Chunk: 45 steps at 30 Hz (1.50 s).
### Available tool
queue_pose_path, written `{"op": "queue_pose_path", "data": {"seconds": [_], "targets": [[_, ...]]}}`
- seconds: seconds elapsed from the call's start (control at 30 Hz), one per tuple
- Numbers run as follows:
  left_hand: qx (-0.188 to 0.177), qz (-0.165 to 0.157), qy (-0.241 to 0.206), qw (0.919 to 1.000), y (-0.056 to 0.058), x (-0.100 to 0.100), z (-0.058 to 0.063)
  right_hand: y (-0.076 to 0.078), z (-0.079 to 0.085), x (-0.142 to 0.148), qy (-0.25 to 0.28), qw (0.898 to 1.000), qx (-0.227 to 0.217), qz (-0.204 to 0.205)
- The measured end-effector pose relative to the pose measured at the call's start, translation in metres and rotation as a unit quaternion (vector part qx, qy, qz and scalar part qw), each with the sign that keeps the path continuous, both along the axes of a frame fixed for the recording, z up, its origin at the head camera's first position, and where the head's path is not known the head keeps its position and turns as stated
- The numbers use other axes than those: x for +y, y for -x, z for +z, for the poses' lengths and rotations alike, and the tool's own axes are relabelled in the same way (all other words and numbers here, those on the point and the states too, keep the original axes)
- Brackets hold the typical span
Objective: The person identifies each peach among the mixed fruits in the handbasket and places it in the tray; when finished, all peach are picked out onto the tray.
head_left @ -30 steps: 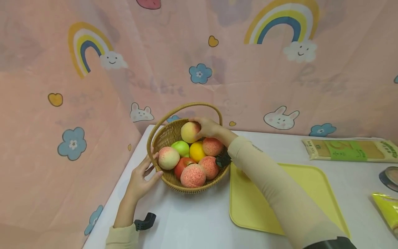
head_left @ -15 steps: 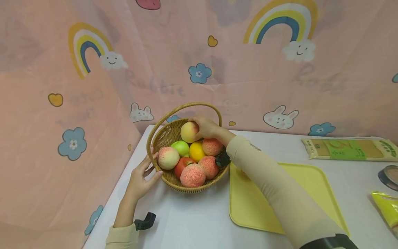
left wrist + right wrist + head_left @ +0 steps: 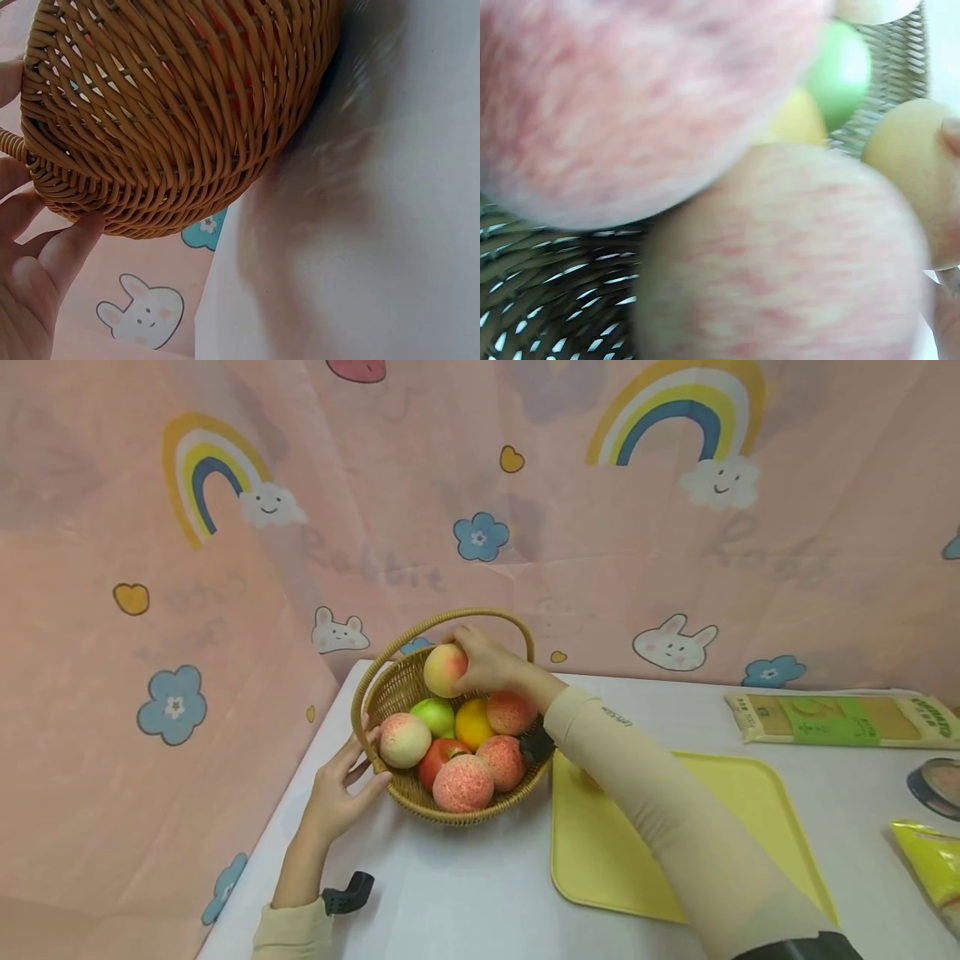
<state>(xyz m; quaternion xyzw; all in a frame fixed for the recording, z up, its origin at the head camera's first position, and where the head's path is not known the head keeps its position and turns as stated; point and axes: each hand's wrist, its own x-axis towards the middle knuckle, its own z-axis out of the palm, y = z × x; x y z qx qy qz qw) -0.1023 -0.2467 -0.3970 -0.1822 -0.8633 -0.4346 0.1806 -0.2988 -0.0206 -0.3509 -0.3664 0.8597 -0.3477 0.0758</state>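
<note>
A wicker basket (image 3: 392, 693) with an arched handle stands on the white table, full of fruit. My left hand (image 3: 330, 802) grips its left rim beside the handle's foot; in the left wrist view the thumb (image 3: 71, 251) presses the woven wall. At the back of the basket my right hand (image 3: 487, 664) holds a yellow-red peach (image 3: 444, 670) between thumb and fingers, above the other fruit. Around it lie a green apple (image 3: 435, 717), a yellow-orange fruit (image 3: 474, 724), a red apple (image 3: 442, 762) and several peaches (image 3: 463, 783). Two large peaches (image 3: 780, 262) fill much of the right wrist view.
A yellow tray (image 3: 600, 868) lies right of the basket, partly under my right forearm; a round fruit there is mostly hidden by the sleeve. Farther right are a flat noodle-like packet (image 3: 840, 720), a round tin (image 3: 937, 785) and a yellow-green bag (image 3: 930, 864). A printed pink cloth (image 3: 420, 460) hangs behind.
My right hand has shifted left and slightly up with the peach in its grasp. The left hand and the basket have stayed in place.
</note>
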Motion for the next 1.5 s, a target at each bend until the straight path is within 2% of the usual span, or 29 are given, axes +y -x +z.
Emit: {"op": "queue_pose_path", "data": {"seconds": [0.23, 0.43, 0.53, 0.73, 0.93, 1.13, 1.37, 1.5], "targets": [[0.004, 0.004, 0.006, 1.0000, -0.001, -0.001, 0.001, -0.019, 0.024, 0.004, 0.007, 0.999, 0.016, 0.036], [0.004, 0.007, 0.006, 1.0000, -0.001, 0.001, 0.000, -0.041, 0.037, 0.019, 0.009, 0.999, 0.026, 0.042], [0.006, 0.007, 0.004, 1.0000, -0.002, 0.002, 0.000, -0.052, 0.041, 0.032, 0.028, 0.998, 0.030, 0.037], [0.012, 0.003, 0.003, 0.9999, -0.003, 0.001, 0.000, -0.077, 0.045, 0.070, 0.086, 0.996, 0.002, 0.008], [0.016, -0.003, 0.000, 0.9999, -0.002, 0.001, 0.001, -0.099, 0.035, 0.120, 0.121, 0.992, -0.011, -0.017], [0.006, 0.004, 0.005, 1.0000, -0.002, 0.002, 0.001, -0.118, 0.016, 0.170, 0.121, 0.990, -0.016, -0.071], [-0.010, 0.013, 0.008, 0.9998, -0.004, 0.002, 0.002, -0.128, -0.010, 0.222, 0.114, 0.986, -0.010, -0.122], [-0.009, 0.014, 0.011, 0.9998, -0.004, 0.003, 0.003, -0.129, -0.022, 0.247, 0.107, 0.984, -0.024, -0.141]]}}
